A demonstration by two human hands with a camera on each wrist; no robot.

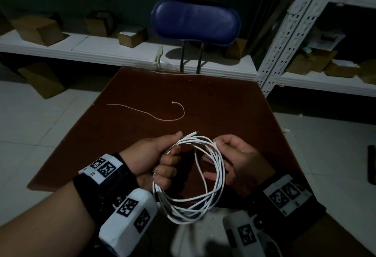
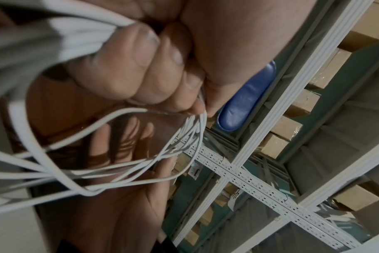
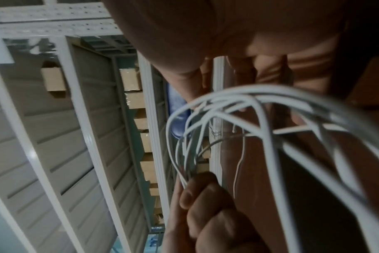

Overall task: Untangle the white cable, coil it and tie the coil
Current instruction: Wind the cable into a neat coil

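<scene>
The white cable hangs as a loose coil of several loops between my hands, above the near edge of the brown table. My left hand grips the coil's left side in a fist, fingers curled round the bundled strands. One plug end sticks out past the thumb. My right hand pinches a strand at the coil's upper right between thumb and forefinger, with the other fingers stretched behind the loops. The right wrist view shows the loops and the left fist.
A thin white tie wire lies curved on the table's middle, and another thin one lies at the far edge. A blue chair stands behind the table. White shelves with cardboard boxes and a perforated post lie beyond.
</scene>
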